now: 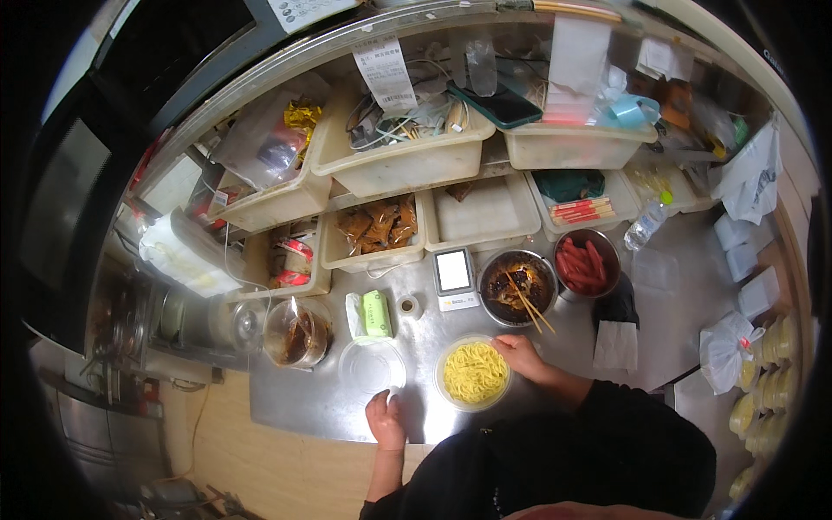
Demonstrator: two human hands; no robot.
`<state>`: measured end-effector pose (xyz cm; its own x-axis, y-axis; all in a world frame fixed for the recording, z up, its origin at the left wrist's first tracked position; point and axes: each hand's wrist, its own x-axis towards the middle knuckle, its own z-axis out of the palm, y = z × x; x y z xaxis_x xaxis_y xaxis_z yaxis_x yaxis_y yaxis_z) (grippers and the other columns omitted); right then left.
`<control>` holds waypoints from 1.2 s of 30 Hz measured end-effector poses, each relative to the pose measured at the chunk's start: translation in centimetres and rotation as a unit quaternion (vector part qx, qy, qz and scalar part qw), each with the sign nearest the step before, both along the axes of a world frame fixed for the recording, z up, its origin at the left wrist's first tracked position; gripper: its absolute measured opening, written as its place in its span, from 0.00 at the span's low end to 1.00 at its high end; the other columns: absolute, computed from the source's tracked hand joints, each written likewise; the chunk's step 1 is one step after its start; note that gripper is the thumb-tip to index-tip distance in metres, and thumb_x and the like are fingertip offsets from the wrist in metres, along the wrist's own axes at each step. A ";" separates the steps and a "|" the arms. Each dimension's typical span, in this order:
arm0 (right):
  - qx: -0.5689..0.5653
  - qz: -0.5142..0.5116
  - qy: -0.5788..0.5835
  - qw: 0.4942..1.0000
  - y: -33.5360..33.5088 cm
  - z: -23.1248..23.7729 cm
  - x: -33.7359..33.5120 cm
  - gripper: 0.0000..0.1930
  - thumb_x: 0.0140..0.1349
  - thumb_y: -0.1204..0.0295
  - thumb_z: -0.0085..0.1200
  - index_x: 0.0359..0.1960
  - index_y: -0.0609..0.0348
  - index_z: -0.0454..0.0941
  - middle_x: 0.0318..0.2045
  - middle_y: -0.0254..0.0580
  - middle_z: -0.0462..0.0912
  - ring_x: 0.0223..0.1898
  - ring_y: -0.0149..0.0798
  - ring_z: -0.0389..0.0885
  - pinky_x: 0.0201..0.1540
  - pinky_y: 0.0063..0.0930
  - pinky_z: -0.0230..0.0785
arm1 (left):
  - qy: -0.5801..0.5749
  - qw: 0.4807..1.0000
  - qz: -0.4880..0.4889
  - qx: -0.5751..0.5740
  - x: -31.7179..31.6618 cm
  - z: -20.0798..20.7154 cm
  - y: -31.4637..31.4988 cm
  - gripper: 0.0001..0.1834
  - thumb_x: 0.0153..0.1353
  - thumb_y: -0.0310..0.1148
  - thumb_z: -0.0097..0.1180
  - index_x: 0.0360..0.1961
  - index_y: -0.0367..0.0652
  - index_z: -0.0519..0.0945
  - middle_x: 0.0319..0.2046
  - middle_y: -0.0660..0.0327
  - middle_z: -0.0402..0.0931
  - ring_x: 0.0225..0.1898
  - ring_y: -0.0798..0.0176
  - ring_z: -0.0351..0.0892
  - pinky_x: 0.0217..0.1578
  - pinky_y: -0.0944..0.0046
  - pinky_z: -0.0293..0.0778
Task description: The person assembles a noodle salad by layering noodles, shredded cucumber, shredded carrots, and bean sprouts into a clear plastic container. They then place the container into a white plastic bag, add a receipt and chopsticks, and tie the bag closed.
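A round clear container of yellow noodles (474,373) stands on the steel counter (667,321) in front of me. My right hand (522,354) rests against its right rim, fingers curled on the edge. My left hand (386,419) touches the near edge of a clear round plastic lid (372,366) lying flat to the left of the noodles. Behind the noodles sits a metal bowl of dark sauce (517,286) with chopsticks (529,308) leaning in it.
A metal bowl of red sausages (586,263), a small white scale (454,271), a green packet (376,313) and a bag-lined pot of brown sauce (296,336) share the counter. Beige bins (407,160) line the back. Stacked yellow-filled containers (763,381) stand at right.
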<state>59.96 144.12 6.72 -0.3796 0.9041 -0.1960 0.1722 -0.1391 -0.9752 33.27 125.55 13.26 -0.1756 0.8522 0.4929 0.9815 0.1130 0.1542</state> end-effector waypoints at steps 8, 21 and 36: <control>0.069 0.027 -0.063 0.995 -1.2 0.2 0.0 0.16 0.68 0.60 0.45 0.34 0.62 0.75 0.28 0.50 0.80 0.30 0.45 0.81 0.36 0.36 0.71 | -0.652 0.745 0.059 -0.132 4.6 -3.4 0.2 0.15 0.69 0.38 0.49 0.32 0.36 0.76 0.23 0.63 0.74 0.24 0.70 0.71 0.27 0.69 0.69; 0.178 -0.013 -0.161 0.971 -6.1 2.5 9.7 0.14 0.65 0.62 0.47 0.39 0.59 0.78 0.37 0.50 0.80 0.39 0.55 0.78 0.42 0.44 0.70 | -0.747 0.637 0.071 -0.176 5.4 -1.1 2.0 0.00 0.60 0.23 0.54 0.31 0.38 0.76 0.32 0.60 0.76 0.36 0.62 0.76 0.45 0.58 0.75; 0.141 -0.086 -0.194 0.967 -8.3 1.2 13.4 0.15 0.64 0.61 0.44 0.36 0.58 0.79 0.35 0.50 0.81 0.39 0.55 0.78 0.43 0.45 0.70 | -0.848 0.479 0.013 -0.226 2.7 -1.7 1.3 0.24 0.53 0.33 0.55 0.51 0.37 0.70 0.56 0.53 0.70 0.55 0.54 0.72 0.54 0.52 0.70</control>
